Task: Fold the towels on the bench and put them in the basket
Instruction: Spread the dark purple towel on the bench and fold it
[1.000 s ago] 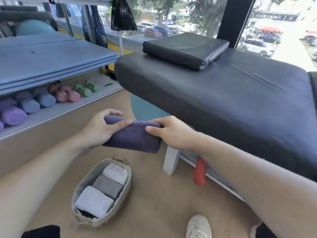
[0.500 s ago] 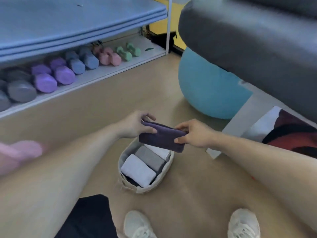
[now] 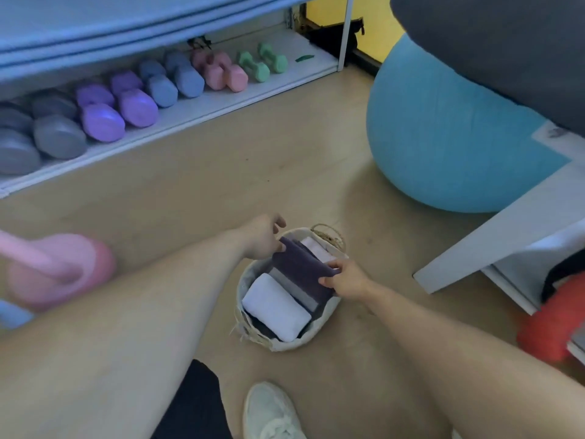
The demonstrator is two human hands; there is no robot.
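Both hands lowered the purple towel (image 3: 300, 267) into the basket (image 3: 285, 343).
Left hand (image 3: 262, 237) and right hand (image 3: 346, 280) pinched its opposite ends, beside a white towel (image 3: 273, 307).

Soft dim light, blurred, warped edges

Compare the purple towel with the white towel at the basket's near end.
The purple towel is dark and held by both hands, left hand and right hand; the white towel is pale and lies untouched. Purple sits over the basket middle, white at its near end. Both are folded.
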